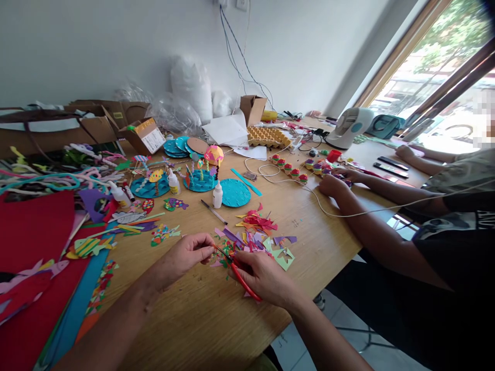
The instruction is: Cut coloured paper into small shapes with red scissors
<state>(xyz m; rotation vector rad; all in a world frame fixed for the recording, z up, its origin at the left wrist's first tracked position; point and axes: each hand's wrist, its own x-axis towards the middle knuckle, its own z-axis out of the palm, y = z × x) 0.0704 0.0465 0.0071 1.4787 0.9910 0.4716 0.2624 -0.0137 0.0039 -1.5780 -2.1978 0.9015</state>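
My right hand (263, 275) is closed around the red handles of a pair of scissors (244, 282). Their blades point left, towards my left hand (195, 249). Thumb and forefinger of that hand pinch a tiny orange piece, seemingly paper (215, 246), right by the blade tips. Under and behind both hands lies a heap of coloured paper scraps (247, 239), with red strips (260, 221) at its far side and a pale green offcut (284, 257) to the right. Left of the heap is a dotted paper cutout (159, 235).
A pen (214, 212), glue bottles (217, 196) and blue discs (235, 192) stand or lie beyond my hands. Coloured sheets (38, 221) cover the left side. At right, another person's hands (334, 186) work by painted egg-carton strips (290, 169); a white cable (359, 212) crosses there.
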